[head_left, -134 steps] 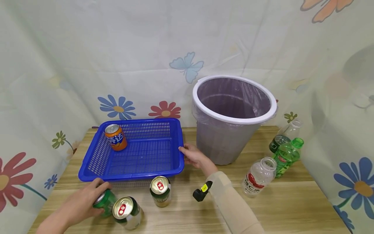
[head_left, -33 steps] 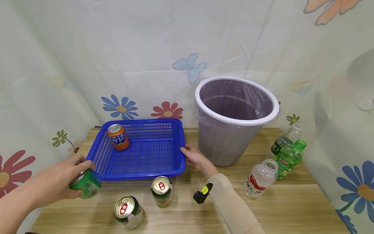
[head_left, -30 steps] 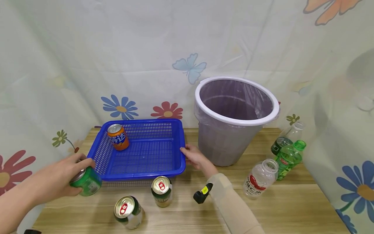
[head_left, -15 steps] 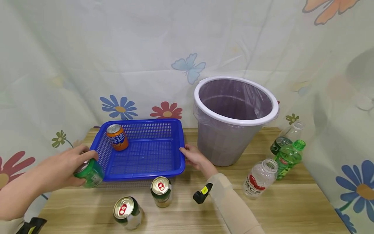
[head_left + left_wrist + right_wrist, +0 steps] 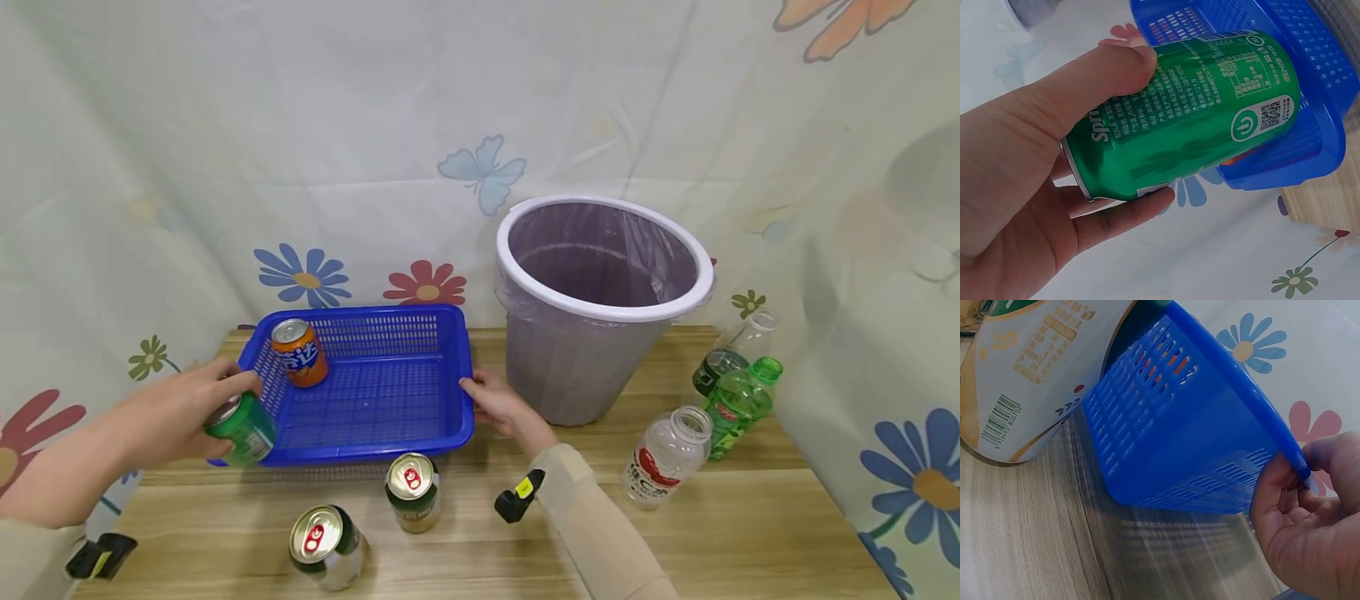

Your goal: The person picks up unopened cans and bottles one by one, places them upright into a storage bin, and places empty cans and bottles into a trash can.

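My left hand (image 5: 183,408) grips a green Sprite can (image 5: 243,429), tilted, at the left front corner of the blue basket (image 5: 360,454). In the left wrist view, thumb and fingers wrap the upper end of the can (image 5: 1191,119), with the basket behind it. My right hand (image 5: 498,400) holds the basket's right rim; the right wrist view shows thumb and fingers pinching that rim (image 5: 1260,406). An orange soda can (image 5: 300,354) stands inside the basket at its left end. Two gold-topped cans, one nearer (image 5: 326,546) and one farther (image 5: 412,492), stand in front of the basket.
A grey bin (image 5: 577,367) with a white rim and plastic liner stands right of the basket. At the far right are a clear bottle with a red label (image 5: 663,458), a green bottle (image 5: 742,404) and a clear bottle with a dark label (image 5: 731,354).
My left hand picked the green can up from beside the gold-topped cans and moved it left, then up and rightward to the basket's corner. My right hand stays on the rim.
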Motion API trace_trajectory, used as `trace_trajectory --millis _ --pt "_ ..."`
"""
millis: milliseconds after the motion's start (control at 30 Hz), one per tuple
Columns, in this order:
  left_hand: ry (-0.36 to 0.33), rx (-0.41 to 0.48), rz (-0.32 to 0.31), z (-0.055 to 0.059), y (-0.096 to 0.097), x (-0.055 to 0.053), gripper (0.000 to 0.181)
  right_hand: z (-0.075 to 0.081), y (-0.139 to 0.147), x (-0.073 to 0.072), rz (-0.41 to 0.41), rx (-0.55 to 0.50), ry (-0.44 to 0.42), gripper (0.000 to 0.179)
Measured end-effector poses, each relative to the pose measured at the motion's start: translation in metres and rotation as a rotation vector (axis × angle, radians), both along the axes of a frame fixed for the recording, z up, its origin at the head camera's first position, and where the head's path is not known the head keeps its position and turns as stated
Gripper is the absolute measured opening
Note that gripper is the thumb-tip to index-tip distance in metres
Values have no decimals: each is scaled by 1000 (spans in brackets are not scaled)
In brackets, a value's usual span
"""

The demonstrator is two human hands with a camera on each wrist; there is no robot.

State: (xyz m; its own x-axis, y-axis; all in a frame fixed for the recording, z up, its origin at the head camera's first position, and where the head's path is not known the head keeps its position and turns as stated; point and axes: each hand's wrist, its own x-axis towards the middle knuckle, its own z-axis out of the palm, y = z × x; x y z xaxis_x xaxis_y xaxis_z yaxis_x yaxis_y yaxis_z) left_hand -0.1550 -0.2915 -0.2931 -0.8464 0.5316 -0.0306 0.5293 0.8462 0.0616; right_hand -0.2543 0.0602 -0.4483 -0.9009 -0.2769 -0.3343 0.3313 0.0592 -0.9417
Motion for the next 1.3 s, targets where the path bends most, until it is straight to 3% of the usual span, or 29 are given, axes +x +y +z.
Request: trace_trajectory --millis 300,567,1300 --pt "7 -1 -38 -5 -2 -13 56 0 0 0 10 -10 4 30" --pt "-36 7 -18 -10 -3 -22 53 1 0 0 8 -5 -10 31" --pt "-53 -8 -4 -18 -4 -43 51 0 0 0 15 -16 -1 32"
